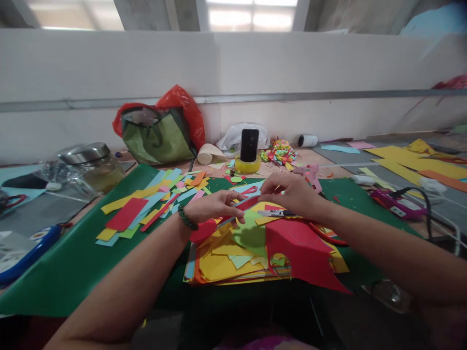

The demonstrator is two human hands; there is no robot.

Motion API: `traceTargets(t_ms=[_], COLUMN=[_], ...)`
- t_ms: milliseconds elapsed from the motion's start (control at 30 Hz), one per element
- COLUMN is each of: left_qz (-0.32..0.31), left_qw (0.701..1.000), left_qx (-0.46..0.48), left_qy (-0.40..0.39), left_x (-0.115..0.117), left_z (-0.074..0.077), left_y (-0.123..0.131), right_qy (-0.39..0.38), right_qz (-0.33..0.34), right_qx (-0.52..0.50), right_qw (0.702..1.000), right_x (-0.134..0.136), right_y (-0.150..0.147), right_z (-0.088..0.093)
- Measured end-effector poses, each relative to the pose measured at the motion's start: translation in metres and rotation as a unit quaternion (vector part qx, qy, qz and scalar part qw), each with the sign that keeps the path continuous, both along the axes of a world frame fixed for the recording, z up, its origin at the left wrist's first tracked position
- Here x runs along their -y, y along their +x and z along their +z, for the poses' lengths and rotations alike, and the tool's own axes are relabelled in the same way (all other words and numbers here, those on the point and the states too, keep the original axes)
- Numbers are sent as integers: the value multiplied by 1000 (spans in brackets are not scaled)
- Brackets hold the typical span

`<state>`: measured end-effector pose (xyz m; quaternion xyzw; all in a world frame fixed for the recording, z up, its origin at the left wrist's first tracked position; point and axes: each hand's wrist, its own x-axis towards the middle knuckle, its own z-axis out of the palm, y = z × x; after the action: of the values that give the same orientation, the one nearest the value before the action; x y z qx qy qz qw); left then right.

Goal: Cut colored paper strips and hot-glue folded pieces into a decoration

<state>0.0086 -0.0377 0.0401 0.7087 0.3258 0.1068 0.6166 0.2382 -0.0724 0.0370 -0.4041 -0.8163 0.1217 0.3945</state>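
Strip of red paper [249,203] slants between two bare hands above a pile of coloured sheets [219,265]. Fingertips of the right hand [286,192] pinch its far end; whether the left hand [219,206], at its nearer side, grips it cannot be told. Cut paper pieces [150,205] lie leftward on green sheeting [73,262]; beyond, a phone [250,145] stands upright.

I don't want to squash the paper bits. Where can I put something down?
Biggest bare patch: the green mat between the blue object and the left forearm. A smaller one lies between the right forearm and the corded purple device. Crowded: the paper stack under the left hand and right hand, and the cut paper strips.
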Motion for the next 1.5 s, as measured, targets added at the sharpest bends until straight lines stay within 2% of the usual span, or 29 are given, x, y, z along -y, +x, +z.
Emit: traceTargets(t_ms=[100, 167, 267, 333, 400, 467, 500, 600, 667, 700, 733, 800, 867, 933, 1033, 1133, 1200, 1333, 1400, 1500], left_qz=[-75, -114, -145, -130, -59, 21, 36, 9, -22, -42, -38, -54, -95, -99, -80, -66, -59, -54, -44, -35], left_qw=[996, 989, 970, 949, 911, 846, 812, 751, 724, 712, 689, 639, 621, 633, 698, 757, 772, 773, 777, 797], left_qx=[-24, -51, -110, -154, -204, -260, -289, -350, -360, -347, -325, -235, -174, -159, -189, -201, -184, -145, -146, -168], left_qy=[46, 84, 162, 241, 353, 464, 506, 560, 588, 609, 647, 730, 759, 752, 686, 618, 605, 615, 610, 579], left_x=[1, -1, -3, -3, 2, 13, 21, 51, 69, 76, 81, 85, 82, 76, 68, 64, 63, 61, 60, 59], left_z=[1, -2, -9, -11, -7, 2, 6, 14, 9, 4, -2, -16, -28, -36, -42, -45, -48, -53, -54, -53], left_y=[0, 0, 1, 0, 0, 2, 4, 12, 13, 11, 7, -2, -10, -14, -12, -8, -8, -9, -11, -12], right_qy=[111, 158, 185, 182, 171, 152, 142, 106, 84, 73, 63, 39, 4, -34, -59, -39, -10, 40, 40, 4], right_qz=[66, 99, 107, 108, 116, 125, 128, 124, 115, 111, 105, 92, 72, 56, 48, 58, 94, 147, 109, -46], right_qx=[96, 156, 225, 260, 296, 322, 329, 338, 335, 329, 320, 294, 265, 238, 221, 242, 281, 319, 292, 263], right_qw=[987, 970, 951, 942, 933, 926, 925, 927, 931, 935, 940, 951, 962, 969, 972, 968, 955, 935, 949, 964], right_x=[27, 42, 57, 63, 65, 67, 67, 67, 68, 67, 67, 67, 66, 65, 63, 66, 71, 79, 77, 66], right_y=[4, 5, 5, 4, 3, 3, 4, 8, 9, 10, 10, 10, 9, 8, 8, 6, 3, 7, 17, 41], right_z=[-4, -11, -25, -34, -40, -45, -47, -52, -54, -55, -55, -52, -48, -42, -37, -39, -41, -38, -30, -14])
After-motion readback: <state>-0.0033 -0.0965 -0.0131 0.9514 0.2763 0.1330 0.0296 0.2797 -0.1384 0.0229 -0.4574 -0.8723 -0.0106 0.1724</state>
